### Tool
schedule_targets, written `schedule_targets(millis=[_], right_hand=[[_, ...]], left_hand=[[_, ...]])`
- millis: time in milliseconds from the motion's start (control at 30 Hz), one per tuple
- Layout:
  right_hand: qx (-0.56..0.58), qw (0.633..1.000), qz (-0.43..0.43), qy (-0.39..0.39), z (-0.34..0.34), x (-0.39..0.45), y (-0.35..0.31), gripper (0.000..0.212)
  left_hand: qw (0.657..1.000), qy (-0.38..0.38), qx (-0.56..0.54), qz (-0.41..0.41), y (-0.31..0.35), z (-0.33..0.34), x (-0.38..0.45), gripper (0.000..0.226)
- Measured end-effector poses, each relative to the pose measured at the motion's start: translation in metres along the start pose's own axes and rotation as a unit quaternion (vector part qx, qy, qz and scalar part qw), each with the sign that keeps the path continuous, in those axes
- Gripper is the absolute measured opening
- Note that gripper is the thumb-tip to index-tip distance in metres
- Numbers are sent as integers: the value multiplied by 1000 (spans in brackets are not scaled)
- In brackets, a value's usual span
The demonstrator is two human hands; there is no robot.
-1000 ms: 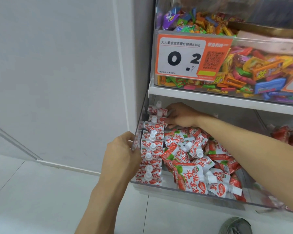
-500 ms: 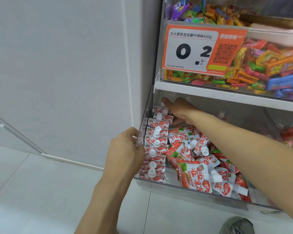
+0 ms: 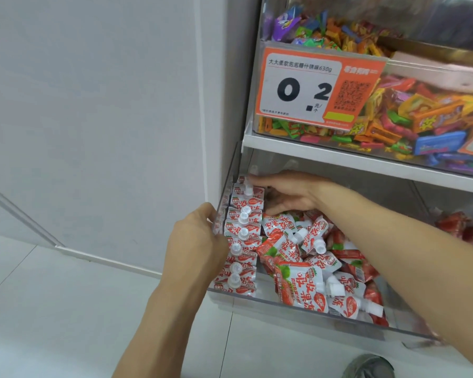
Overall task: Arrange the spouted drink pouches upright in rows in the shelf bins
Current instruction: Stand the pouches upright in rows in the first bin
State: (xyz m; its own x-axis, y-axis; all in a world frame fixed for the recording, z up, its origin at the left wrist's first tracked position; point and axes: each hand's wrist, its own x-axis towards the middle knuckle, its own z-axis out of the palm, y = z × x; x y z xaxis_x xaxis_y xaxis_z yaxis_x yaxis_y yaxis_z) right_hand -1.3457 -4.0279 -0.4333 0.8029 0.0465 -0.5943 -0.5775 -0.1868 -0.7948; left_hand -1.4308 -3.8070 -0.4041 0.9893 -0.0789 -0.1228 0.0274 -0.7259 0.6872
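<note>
A clear shelf bin (image 3: 292, 309) on the lowest shelf holds red-and-white spouted drink pouches. Along its left wall, several pouches stand upright in one row (image 3: 242, 236), white caps up. The others lie in a loose heap (image 3: 309, 257) across the middle and right. My left hand (image 3: 200, 238) grips the top edge of the bin's left wall beside the row. My right hand (image 3: 287, 192) reaches under the shelf to the back of the row. Its straight fingers touch the rearmost pouch (image 3: 250, 190) near the cap, and the palm hides what lies beneath.
A white shelf board (image 3: 366, 162) sits low over the bin's rear. Above it is a clear bin of mixed candies (image 3: 421, 115) with an orange price tag (image 3: 311, 88). Red packets (image 3: 464, 227) fill the bin to the right. A white wall (image 3: 93, 132) is on the left, and a shoe (image 3: 369, 366) below.
My right hand moved from the row's middle back to its rear end, its fingers stretching out toward the last pouch. My left hand stayed on the bin wall. The camera came closer.
</note>
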Motion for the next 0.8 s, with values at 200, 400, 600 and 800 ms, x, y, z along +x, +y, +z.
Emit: schedule_targets(millis=[200,400,600,800], right_hand=[[-294,947,-80,106,17,-4,13,43],[-411,910,-10,-47,-25,-31,3,95],[-640,768,6,-30,-13,-5,11,78],[-616,787,-28,-31,-18,-13,6,77]], left_hand=[[999,-28,23,20,-1,-3,4,12],[998,-49,5,26,0,-11,2,5],[999,-32,-11,15,-5,-5,0,8],[999,-27,-23,17,-10,-4,3,10]])
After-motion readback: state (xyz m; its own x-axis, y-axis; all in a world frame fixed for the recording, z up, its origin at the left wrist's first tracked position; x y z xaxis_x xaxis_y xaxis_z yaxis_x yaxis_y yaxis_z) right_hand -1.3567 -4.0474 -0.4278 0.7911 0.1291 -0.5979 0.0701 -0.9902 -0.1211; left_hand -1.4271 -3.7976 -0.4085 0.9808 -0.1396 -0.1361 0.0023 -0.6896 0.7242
